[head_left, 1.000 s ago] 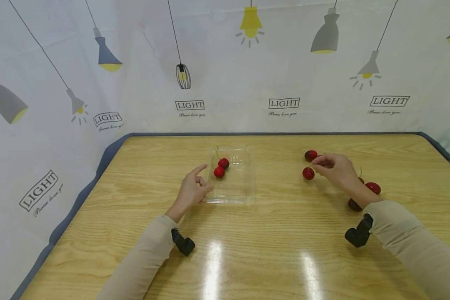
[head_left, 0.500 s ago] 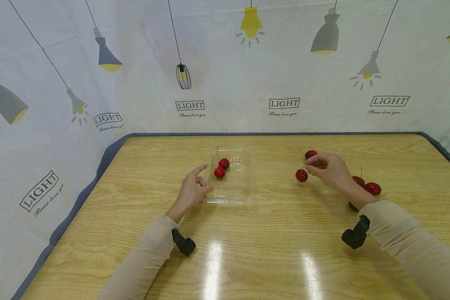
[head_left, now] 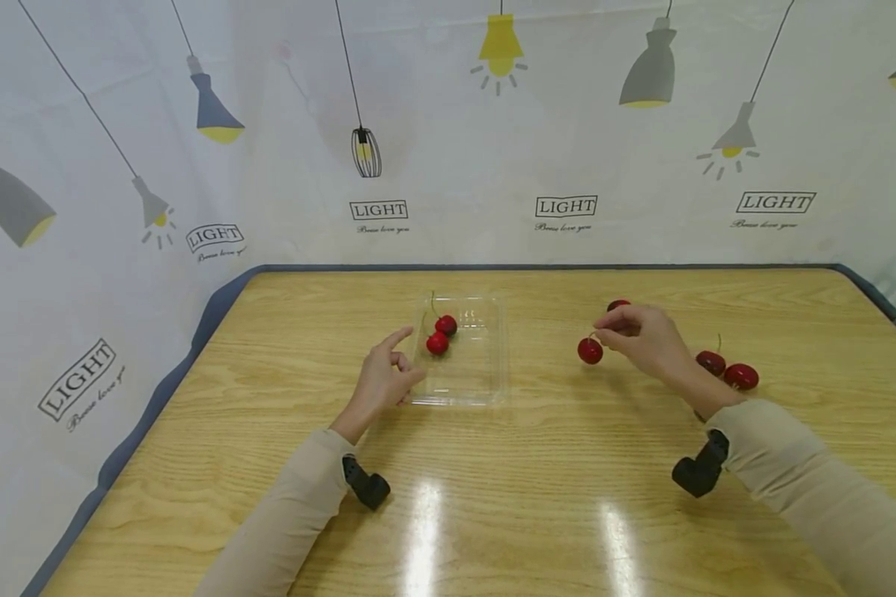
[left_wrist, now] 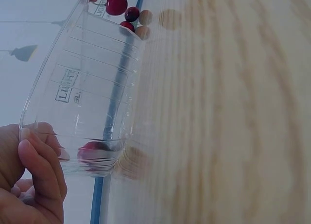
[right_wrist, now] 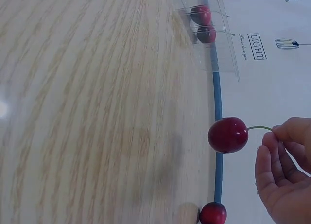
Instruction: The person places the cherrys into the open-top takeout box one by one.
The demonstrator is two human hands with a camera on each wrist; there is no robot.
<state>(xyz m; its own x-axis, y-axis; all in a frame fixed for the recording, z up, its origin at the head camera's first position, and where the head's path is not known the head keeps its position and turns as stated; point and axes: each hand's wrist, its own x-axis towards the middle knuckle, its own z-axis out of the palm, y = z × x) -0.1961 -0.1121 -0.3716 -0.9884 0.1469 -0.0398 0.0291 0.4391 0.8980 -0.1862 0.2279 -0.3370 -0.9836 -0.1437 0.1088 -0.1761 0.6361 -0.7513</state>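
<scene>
My right hand (head_left: 642,338) pinches the green stem of a dark red cherry (head_left: 590,351) between thumb and fingertip. The cherry hangs above the table, as the right wrist view shows with the cherry (right_wrist: 228,135) dangling from its stem. To the left lies a clear plastic container (head_left: 466,369) with two cherries inside, a red cherry (head_left: 436,343) and a darker cherry (head_left: 445,325) touching it. My left hand (head_left: 381,373) holds the container's left side near its front corner; in the left wrist view its fingers (left_wrist: 41,168) curl at the rim.
Behind my right hand sits a partly hidden cherry (head_left: 618,305). Right of the forearm lie a cherry (head_left: 711,362) and another cherry (head_left: 742,376), with one more mostly covered by the wrist. A printed curtain (head_left: 448,149) stands behind the wooden table (head_left: 508,481).
My right hand has carried the pinched cherry a little to the left, uncovering more of the cherries at right. The left hand and the container have stayed put.
</scene>
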